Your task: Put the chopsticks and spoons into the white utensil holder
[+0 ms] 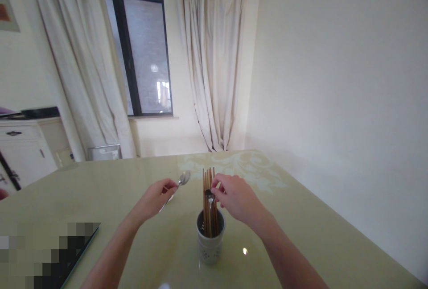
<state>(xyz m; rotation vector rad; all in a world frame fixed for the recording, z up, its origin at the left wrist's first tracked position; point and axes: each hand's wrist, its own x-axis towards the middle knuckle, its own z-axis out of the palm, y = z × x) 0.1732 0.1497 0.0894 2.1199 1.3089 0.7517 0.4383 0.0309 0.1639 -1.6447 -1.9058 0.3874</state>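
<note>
My left hand (pixel 158 196) is closed round the handle of a metal spoon (pixel 184 177), whose bowl points up and away to the right. A pale cup (pixel 210 246) with small dark marks and a grey rim stands upright on the table. Several wooden chopsticks (pixel 205 206) stand in it. Among them is a second metal spoon (pixel 210 200), its dark, shiny bowl above the rim. My right hand (pixel 230 193) pinches the edge of that bowl from the right, its fingertips beside the chopsticks.
The glossy greenish table (pixel 160 253) has a white floral pattern at its far end. A dark flat object (pixel 78 246) lies at the lower left, partly pixelated. A wall runs along the right side; a white cabinet (pixel 26 142) stands at the far left.
</note>
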